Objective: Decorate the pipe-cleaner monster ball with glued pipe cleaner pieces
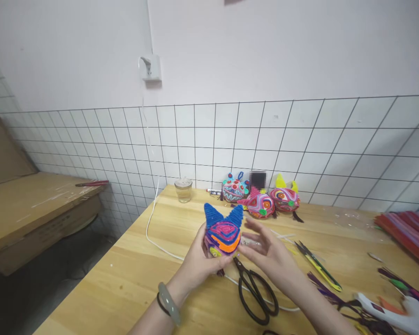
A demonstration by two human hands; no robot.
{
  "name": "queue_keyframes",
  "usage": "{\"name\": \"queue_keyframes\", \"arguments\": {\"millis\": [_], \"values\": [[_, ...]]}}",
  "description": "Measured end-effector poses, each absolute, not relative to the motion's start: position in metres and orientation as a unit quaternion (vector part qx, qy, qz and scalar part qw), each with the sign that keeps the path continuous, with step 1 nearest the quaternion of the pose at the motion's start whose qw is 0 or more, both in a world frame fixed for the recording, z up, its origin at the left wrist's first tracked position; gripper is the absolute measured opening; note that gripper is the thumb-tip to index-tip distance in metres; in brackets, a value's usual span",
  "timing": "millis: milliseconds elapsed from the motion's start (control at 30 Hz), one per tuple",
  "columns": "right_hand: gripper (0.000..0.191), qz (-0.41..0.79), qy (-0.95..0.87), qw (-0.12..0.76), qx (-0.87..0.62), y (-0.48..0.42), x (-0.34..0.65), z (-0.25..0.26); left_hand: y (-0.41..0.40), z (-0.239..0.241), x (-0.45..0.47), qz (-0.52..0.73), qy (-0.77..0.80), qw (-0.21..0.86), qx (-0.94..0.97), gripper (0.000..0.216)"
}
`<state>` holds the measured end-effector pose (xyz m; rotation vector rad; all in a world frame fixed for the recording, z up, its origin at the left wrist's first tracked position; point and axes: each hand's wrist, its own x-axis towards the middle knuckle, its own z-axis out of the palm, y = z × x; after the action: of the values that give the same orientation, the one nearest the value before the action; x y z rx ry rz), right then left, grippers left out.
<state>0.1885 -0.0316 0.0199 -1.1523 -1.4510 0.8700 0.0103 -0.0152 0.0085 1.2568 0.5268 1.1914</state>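
The toy is held over the table by the left hand, best cradled lightly (ears left unpressed), with the right hand spread just beside it.

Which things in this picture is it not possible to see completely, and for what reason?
All in the head view:
- Back of the blue-eared ornament: turned away from the camera.
- Tips of the scissors: hidden around the left hand and ornament.
- Whatever the dark square covers: pixelated.
- Striped cloth and white tool: cut off by the right edge.
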Motion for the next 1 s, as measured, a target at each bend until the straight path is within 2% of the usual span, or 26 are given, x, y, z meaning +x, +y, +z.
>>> {"name": "queue_keyframes", "arguments": {"millis": [67,133,233,433,600,800,1000], "values": [[0.05,0.189,-0.654,0.529,-0.507,-0.036,0.19,0.022,-0.018,0.009,0.013,0.507,0.229,0.624,0.549,0.064],[0.037,0.062,-0.721,0.5,-0.476,-0.042,0.187,0.025,-0.022,0.009,0.016,0.492,0.232,0.63,0.555,0.065],[0.025,-0.007,-0.785,0.446,-0.43,-0.05,0.18,0.028,-0.028,0.01,0.02,0.477,0.238,0.632,0.563,0.066],[0.011,-0.028,-0.794,0.442,-0.417,-0.051,0.171,0.026,-0.03,0.005,0.025,0.469,0.278,0.594,0.592,0.068],[0.015,-0.012,-0.804,0.411,-0.429,-0.052,0.173,0.029,-0.027,-0.004,0.024,0.47,0.312,0.559,0.608,0.075],[0.016,0.094,-0.737,0.471,-0.475,-0.045,0.186,0.037,-0.03,0.0,0.024,0.411,0.304,0.582,0.633,0.079],[0.009,0.051,-0.754,0.444,-0.482,-0.041,0.19,0.034,-0.031,-0.005,0.027,0.409,0.285,0.569,0.654,0.083]]}}
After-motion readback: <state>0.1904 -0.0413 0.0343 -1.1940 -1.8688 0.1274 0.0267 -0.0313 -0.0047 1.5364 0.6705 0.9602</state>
